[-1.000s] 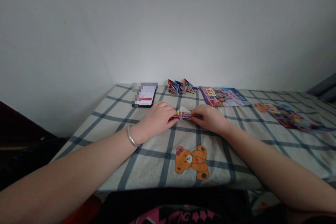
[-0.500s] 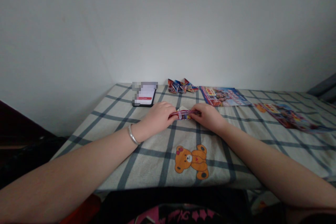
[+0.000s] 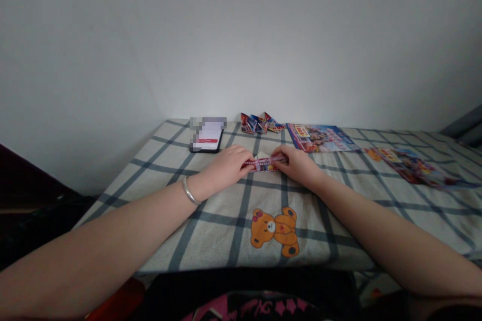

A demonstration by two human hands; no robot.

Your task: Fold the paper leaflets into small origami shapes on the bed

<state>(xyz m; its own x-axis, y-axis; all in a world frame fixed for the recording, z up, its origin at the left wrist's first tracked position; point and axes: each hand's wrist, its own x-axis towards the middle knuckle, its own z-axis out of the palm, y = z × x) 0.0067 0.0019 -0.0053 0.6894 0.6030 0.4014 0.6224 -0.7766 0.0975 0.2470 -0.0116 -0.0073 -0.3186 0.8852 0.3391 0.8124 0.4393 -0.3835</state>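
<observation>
A small folded piece of printed paper (image 3: 264,162), red, purple and white, lies on a checked bedsheet (image 3: 226,220). My left hand (image 3: 224,168), with a silver bangle at the wrist, pinches its left end with closed fingers. My right hand (image 3: 297,164) pinches its right end the same way. Both hands rest on the sheet, about a hand's width apart, with the paper stretched between them.
Behind the hands lie a black phone (image 3: 207,140) with a lit screen, several folded paper shapes (image 3: 261,124) and a colourful leaflet (image 3: 320,138). Another leaflet (image 3: 414,168) lies at the right. An orange bear print (image 3: 276,230) marks the sheet. A white wall (image 3: 241,35) stands behind.
Both hands have shifted slightly away from me, and the paper between them has turned from a thin red edge to show more of its printed face.
</observation>
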